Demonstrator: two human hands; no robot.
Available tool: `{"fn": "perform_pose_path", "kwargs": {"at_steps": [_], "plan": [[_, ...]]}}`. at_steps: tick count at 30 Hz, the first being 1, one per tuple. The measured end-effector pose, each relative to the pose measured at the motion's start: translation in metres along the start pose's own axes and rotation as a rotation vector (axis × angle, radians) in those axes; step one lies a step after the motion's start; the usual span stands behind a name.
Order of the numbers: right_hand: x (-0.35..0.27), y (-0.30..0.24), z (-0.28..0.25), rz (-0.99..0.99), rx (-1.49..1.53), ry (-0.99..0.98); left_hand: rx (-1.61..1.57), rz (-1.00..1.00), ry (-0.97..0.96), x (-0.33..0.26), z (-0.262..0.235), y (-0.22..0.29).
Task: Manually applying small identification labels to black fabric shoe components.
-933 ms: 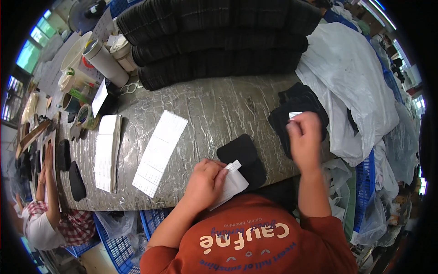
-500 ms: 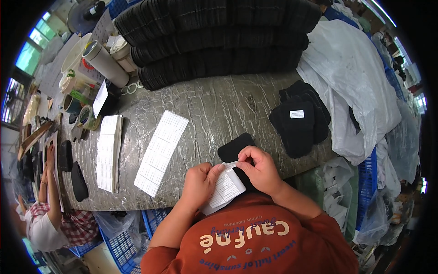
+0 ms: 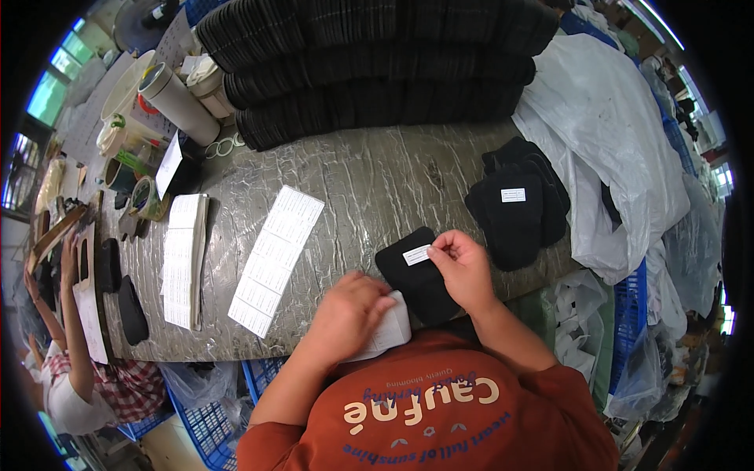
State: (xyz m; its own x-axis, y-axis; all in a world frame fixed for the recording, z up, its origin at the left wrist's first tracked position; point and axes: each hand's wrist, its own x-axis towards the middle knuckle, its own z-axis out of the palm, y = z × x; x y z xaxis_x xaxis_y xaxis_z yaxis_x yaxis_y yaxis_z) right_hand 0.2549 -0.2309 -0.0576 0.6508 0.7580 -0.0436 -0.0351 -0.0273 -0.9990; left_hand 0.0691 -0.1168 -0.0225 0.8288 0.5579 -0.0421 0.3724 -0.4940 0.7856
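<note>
Between the thumb and fingertips of my right hand [image 3: 463, 271] is the end of a small white label [image 3: 416, 255]. That label lies over the upper part of a black, round-cornered fabric piece [image 3: 428, 290] at the table's near edge. Left of this piece, my left hand [image 3: 353, 314] is closed on a bent white sheet of labels [image 3: 395, 322], close against my shirt; its fingers are slightly blurred. Farther right, several similar black pieces [image 3: 506, 228] are piled up, the top one bearing a white label [image 3: 513, 195].
A flat label strip [image 3: 275, 263] and a thick stack of strips [image 3: 184, 263] lie to the left. Rows of black pieces [image 3: 377, 78] line the back. A white flask [image 3: 181, 106] stands back left, white plastic sheeting [image 3: 605, 133] at right. A co-worker's arms [image 3: 75, 314] are far left.
My right hand has moved from the label sheet onto the black piece with a small label. My left hand has kept the sheet, turning it lower beside the piece.
</note>
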Motion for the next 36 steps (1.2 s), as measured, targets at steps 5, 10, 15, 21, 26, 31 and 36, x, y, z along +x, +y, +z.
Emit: {"fn": "perform_pose_path", "kwargs": {"at_steps": [5,10,15,21,26,31,36], "plan": [[0.006,0.012,0.006,0.044,-0.228,0.008,0.203,0.365,-0.104,0.004,0.014,-0.001],[0.006,0.007,0.01,0.054,-0.338,-0.011,0.235,0.376,-0.101,0.003,0.015,0.0],[0.006,0.006,0.012,0.014,-0.417,0.006,0.232,0.368,-0.102,0.003,0.016,0.0],[0.006,0.01,0.012,-0.016,-0.442,0.023,0.269,0.377,-0.089,0.006,0.016,0.003],[0.006,0.007,0.013,-0.026,-0.461,0.04,0.39,0.421,-0.091,0.009,0.02,0.001],[0.008,0.012,0.012,-0.012,-0.489,0.067,0.405,0.408,-0.107,0.009,0.02,0.002],[0.009,0.004,0.013,-0.065,-0.623,0.025,0.391,0.398,-0.097,0.01,0.019,0.001]]}}
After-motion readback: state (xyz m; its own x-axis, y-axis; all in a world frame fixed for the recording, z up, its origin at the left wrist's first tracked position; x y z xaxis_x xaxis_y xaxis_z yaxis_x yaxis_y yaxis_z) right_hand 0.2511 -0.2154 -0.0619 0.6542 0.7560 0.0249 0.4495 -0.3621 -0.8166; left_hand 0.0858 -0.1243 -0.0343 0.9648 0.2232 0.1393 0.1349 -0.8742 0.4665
